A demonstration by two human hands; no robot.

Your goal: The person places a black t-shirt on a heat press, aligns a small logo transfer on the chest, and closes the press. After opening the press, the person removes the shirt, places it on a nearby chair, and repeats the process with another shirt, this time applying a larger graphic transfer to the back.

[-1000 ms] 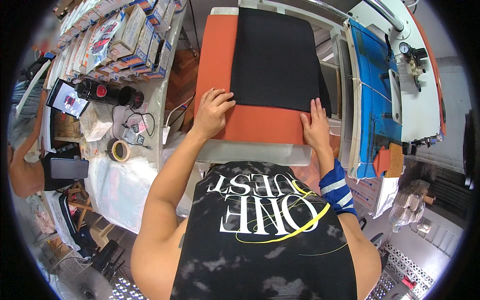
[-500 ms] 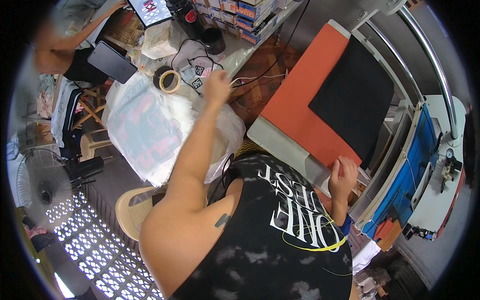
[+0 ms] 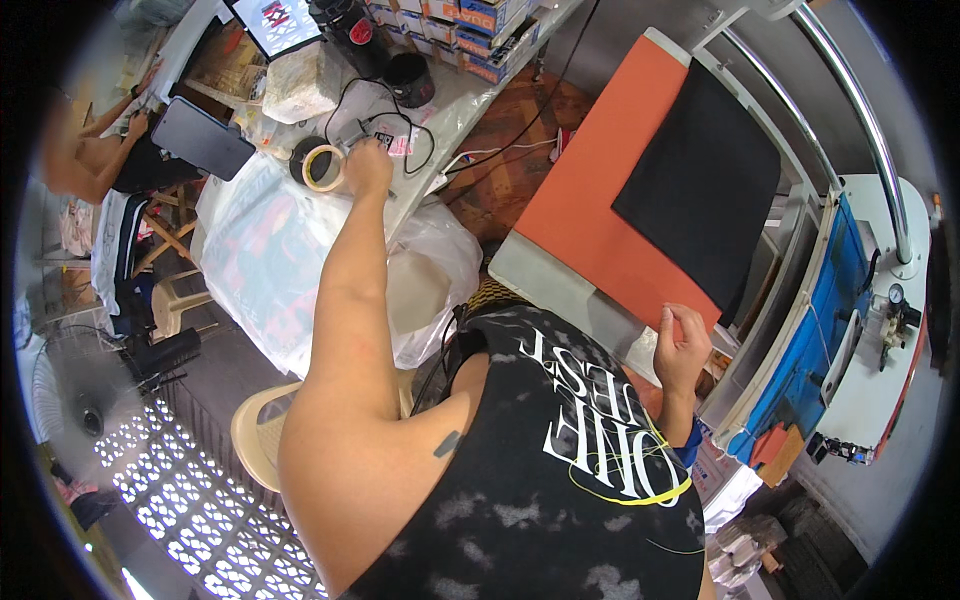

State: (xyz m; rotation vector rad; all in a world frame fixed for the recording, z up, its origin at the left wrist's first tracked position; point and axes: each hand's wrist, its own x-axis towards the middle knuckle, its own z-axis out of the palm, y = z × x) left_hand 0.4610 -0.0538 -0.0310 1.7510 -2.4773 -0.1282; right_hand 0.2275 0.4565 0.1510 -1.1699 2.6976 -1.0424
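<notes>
My left hand [image 3: 368, 165] reaches onto the cluttered side table beside a tan tape roll [image 3: 319, 170], its fingers closed around something grey and small that I cannot make out. My right hand [image 3: 682, 350] is at the near right corner of an orange pad [image 3: 570, 220] on the press, fingers loosely bent and apart, holding nothing. A black cloth [image 3: 690, 190] lies flat on the pad's right part. Clear plastic sheets with printed designs [image 3: 280, 260] lie below my left hand.
Stacked boxes [image 3: 470, 30], a black bottle [image 3: 350, 35], cables, a tablet [image 3: 272, 25] and a phone [image 3: 203, 137] crowd the table. The press's blue section [image 3: 820, 300] and chrome bar [image 3: 880, 140] are at right. A plastic chair [image 3: 250, 430], fan and another person [image 3: 90, 160] are at left.
The view has swung left. My left hand has left the pad, moved to the table by the tape and closed on something. My right hand's fingers have curled. The other person's arm has lowered.
</notes>
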